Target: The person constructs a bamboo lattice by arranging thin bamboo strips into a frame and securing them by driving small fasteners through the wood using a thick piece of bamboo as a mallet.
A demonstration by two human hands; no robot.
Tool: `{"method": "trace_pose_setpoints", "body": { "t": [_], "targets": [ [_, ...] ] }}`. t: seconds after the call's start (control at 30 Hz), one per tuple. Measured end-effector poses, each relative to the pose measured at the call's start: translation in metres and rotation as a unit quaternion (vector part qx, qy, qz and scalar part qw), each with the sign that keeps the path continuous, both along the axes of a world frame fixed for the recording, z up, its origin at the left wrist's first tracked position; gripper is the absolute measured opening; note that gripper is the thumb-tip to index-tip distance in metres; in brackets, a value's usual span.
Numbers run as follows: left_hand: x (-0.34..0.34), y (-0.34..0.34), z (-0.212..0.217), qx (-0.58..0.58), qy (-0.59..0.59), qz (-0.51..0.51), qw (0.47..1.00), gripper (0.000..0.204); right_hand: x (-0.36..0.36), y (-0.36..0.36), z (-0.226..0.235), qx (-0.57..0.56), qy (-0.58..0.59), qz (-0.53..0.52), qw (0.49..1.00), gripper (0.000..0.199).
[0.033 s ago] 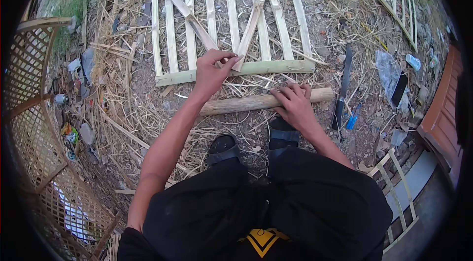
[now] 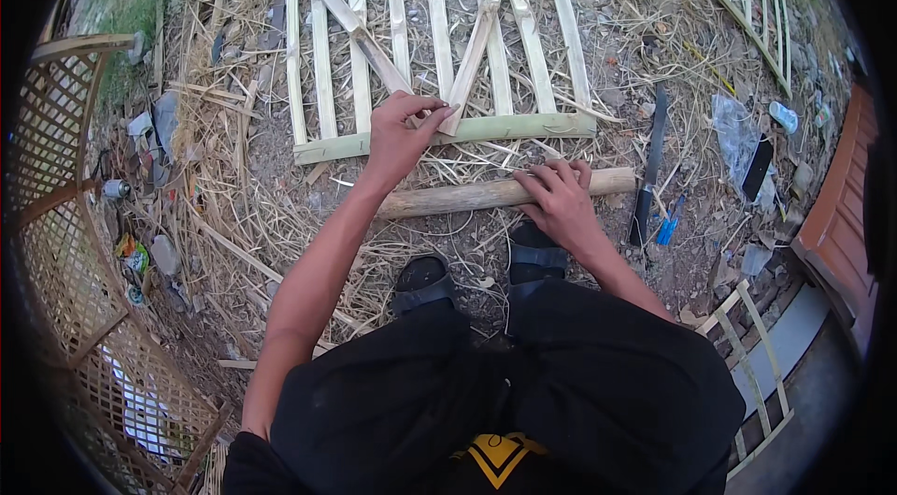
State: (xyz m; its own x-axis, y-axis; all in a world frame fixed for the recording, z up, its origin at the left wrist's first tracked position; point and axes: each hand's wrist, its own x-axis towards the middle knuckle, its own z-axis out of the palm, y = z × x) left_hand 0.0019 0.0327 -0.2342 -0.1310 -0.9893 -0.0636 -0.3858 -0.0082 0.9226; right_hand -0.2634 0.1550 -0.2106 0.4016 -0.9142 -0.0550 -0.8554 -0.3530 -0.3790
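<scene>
A pale slatted bamboo frame lies on the ground ahead of me, with a bottom rail and two diagonal slats meeting near it. My left hand is over the lower ends of the diagonal slats, thumb and forefinger pinched together by the right diagonal slat. Whatever sits between those fingertips is too small to make out. Nearer to me, a round wooden log lies crosswise. My right hand is closed over its right part, fingers curled across the top.
A long dark-bladed knife lies right of the log, beside a blue object. Plastic wrapping and a can are farther right. A lattice panel stands at left. Straw and wood shavings cover the ground around my sandals.
</scene>
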Motion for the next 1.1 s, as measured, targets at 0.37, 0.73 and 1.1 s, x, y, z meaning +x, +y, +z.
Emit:
{"method": "trace_pose_setpoints", "body": {
  "t": [0.37,0.73,1.1],
  "targets": [
    [0.005,-0.002,-0.019,-0.126,-0.099,-0.047,0.986,0.014,-0.041,0.025,0.042,-0.007,0.024,0.059,0.998,0.053],
    [0.006,0.001,-0.020,-0.185,-0.084,-0.069,0.977,0.016,-0.053,0.048,0.081,0.358,-0.190,-0.126,0.905,0.064],
    [0.008,0.003,-0.035,-0.285,-0.097,-0.067,0.951,0.017,-0.013,0.020,0.080,0.298,-0.241,-0.298,0.874,0.044]
  ]
}}
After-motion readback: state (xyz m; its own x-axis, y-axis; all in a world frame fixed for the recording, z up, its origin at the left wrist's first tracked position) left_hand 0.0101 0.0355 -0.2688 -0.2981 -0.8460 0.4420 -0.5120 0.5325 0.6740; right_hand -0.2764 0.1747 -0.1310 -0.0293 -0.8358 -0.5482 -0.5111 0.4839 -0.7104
